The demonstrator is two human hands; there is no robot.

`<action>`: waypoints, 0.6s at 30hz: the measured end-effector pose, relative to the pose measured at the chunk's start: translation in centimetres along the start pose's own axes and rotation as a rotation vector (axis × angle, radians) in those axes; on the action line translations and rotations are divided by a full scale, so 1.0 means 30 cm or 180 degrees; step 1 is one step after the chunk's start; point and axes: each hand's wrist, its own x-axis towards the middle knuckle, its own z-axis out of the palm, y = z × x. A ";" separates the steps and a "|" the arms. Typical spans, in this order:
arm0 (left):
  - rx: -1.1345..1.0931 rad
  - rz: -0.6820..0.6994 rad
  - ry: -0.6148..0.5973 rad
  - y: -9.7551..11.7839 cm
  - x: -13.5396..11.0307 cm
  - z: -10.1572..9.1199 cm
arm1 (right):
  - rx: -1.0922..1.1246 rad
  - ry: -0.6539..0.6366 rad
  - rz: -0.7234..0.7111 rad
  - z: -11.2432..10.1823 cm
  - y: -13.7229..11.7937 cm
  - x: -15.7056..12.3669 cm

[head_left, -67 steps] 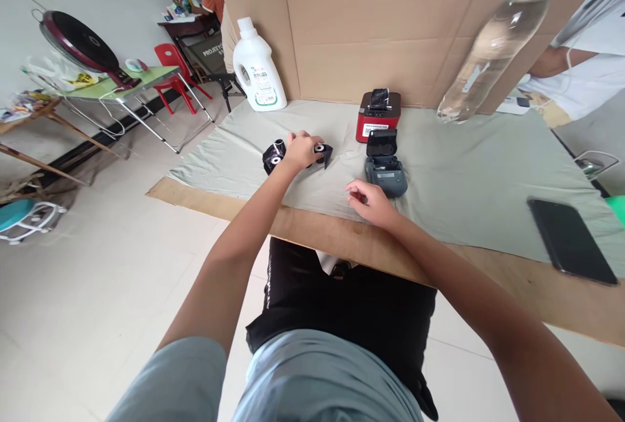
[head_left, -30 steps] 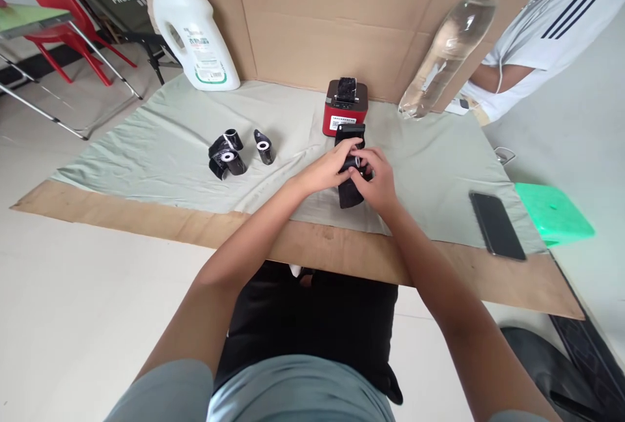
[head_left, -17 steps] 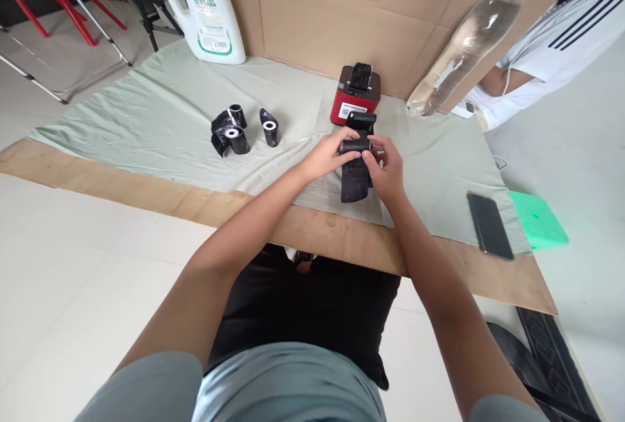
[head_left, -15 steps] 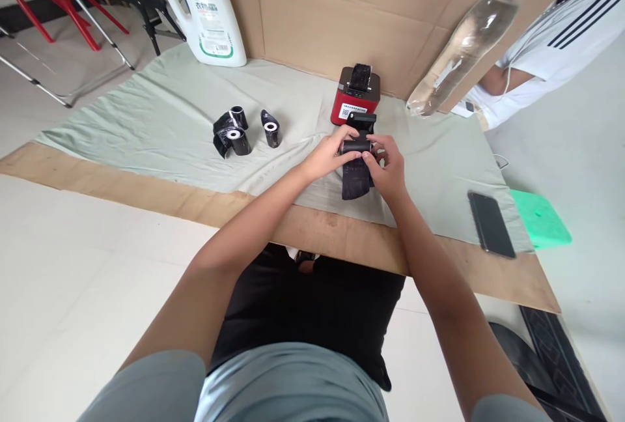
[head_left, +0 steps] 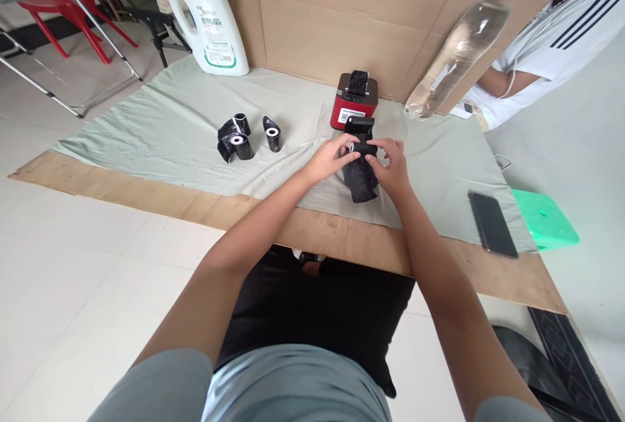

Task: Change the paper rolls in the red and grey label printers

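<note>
A small roll of black film (head_left: pixel 364 148) with a white core lies crosswise between my two hands. My left hand (head_left: pixel 333 158) has its fingers and thumb closed about the roll's left end, where the core shows. At the other end, my right hand (head_left: pixel 393 167) pinches the roll between fingers and thumb. A loose black strip (head_left: pixel 362 182) hangs below it over the cloth. Just behind the hands is a black flap or holder (head_left: pixel 360 124), in front of a red and black box-shaped device (head_left: pixel 347 104) with a white label and black film on top.
Several black film rolls (head_left: pixel 239 142) stand to the left on the grey cloth (head_left: pixel 170 142). A white detergent jug (head_left: pixel 215 25) and a tilted clear bottle (head_left: pixel 463 51) are at the cardboard backing (head_left: pixel 332 18). A phone (head_left: pixel 492 223) lies right, near a green stool (head_left: pixel 547 220). Another person (head_left: pixel 561 51) is beyond.
The roll has turned slightly and shifted right, so its white core now shows at the left end. The hanging strip has swung a little right. Both hands remain at the roll.
</note>
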 end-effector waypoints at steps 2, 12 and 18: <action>-0.0232 -0.0032 0.0125 -0.024 0.013 -0.005 | -0.0087 0.0062 0.0056 -0.002 0.011 0.003; -0.0198 -0.0274 0.0137 -0.142 0.028 -0.007 | -0.0267 -0.0700 0.0231 0.006 0.102 0.114; -0.0018 -0.0053 0.0044 -0.143 0.025 0.008 | -0.0640 -0.1316 0.0225 0.023 0.133 0.209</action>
